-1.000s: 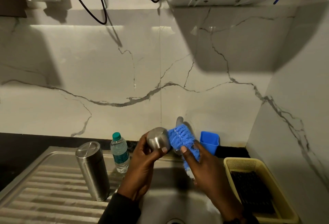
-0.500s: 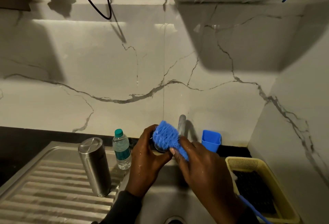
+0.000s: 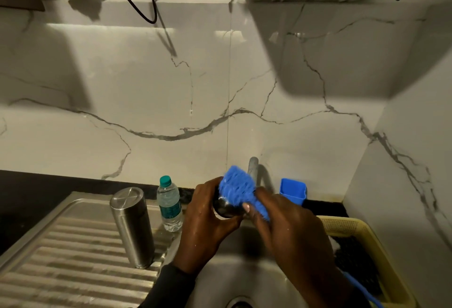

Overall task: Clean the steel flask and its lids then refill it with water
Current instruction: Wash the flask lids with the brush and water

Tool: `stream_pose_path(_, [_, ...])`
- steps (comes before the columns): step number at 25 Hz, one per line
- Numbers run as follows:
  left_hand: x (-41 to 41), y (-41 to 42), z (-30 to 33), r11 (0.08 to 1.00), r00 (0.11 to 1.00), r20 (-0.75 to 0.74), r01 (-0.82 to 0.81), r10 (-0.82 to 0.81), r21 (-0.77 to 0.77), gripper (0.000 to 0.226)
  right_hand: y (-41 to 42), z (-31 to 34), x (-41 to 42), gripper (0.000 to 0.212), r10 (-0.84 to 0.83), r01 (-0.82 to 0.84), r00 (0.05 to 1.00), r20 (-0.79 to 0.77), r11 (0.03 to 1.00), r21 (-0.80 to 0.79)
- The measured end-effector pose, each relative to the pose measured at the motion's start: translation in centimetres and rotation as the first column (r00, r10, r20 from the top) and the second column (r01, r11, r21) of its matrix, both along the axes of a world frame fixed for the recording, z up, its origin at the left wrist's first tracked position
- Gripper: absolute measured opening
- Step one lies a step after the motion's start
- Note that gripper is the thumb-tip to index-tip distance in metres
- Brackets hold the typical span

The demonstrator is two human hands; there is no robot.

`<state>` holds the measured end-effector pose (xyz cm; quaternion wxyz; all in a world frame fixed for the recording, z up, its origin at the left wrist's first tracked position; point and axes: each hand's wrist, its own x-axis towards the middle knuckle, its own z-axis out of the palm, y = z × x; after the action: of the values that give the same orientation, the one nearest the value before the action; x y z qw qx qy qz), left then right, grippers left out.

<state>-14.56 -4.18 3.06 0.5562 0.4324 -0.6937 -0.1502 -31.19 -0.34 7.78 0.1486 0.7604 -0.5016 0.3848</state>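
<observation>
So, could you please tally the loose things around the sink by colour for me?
Steel: 2, the flask and the lid in the left hand.
Blue: 2, the brush in the right hand and the tub.
Clear: 1, the water bottle.
Yellow: 1, the basket.
Total: 6.

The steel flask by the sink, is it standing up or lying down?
Standing up: the steel flask sits upright on the ribbed drainboard, nobody touching it.

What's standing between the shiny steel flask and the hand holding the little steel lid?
In the head view, a small plastic water bottle with a green cap stands between the steel flask and the left hand, which grips the steel lid.
</observation>
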Motion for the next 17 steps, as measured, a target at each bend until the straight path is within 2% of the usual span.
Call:
stream_pose_path(2, [0.0, -0.3, 0.2, 0.999, 0.997, 0.068, -0.017, 0.020, -0.048, 0.061, 0.0, 0.8, -0.1, 0.042, 0.036, -0.039, 0.990, -0.135, 0.999, -0.019])
stream_pose_path(4, [0.0, -0.3, 0.6, 1.000, 0.999, 0.048, 0.008, -0.007, -0.022, 0.075, -0.8, 2.6, -0.3, 0.042, 0.009, 0.004, 0.990, -0.138, 0.996, 0.089])
stream_pose_path(5, [0.2, -0.1, 0.9, 0.999, 0.999, 0.005, 0.040, -0.040, 0.024, 0.085, -1.5, 3.4, -0.8, 0.044, 0.012, 0.005, 0.998, -0.068, 0.971, 0.238])
stream_pose_path(7, [0.4, 0.2, 1.0, 0.994, 0.994, -0.073, 0.089, -0.084, 0.068, 0.101, -2.7, 4.7, -1.9, 0.054, 0.051, -0.115, 0.990, 0.131, 0.832, 0.543])
stream_pose_path(9, [0.3, 0.6, 1.1, 0.991, 0.981, -0.159, 0.122, -0.112, 0.050, 0.099, -2.9, 5.7, -2.6, 0.048, 0.046, -0.267, 0.942, 0.332, 0.700, 0.662])
stream_pose_path(12, [-0.3, 0.9, 1.3, 0.979, 0.900, -0.397, 0.203, -0.178, 0.023, 0.079, -1.9, 5.9, -2.7, 0.043, 0.003, -0.425, 0.847, 0.532, 0.605, 0.673])
stream_pose_path(15, [-2.0, 1.3, 1.9, 0.962, 0.778, -0.605, 0.266, -0.170, 0.071, 0.069, -0.4, 4.9, -1.6, 0.034, -0.031, -0.535, 0.713, 0.701, 0.622, 0.572])
stream_pose_path(17, [-3.1, 1.1, 1.9, 0.957, 0.669, -0.734, 0.274, -0.117, 0.096, 0.068, 0.5, 3.9, -0.4, 0.029, -0.091, -0.523, 0.659, 0.747, 0.657, 0.542])
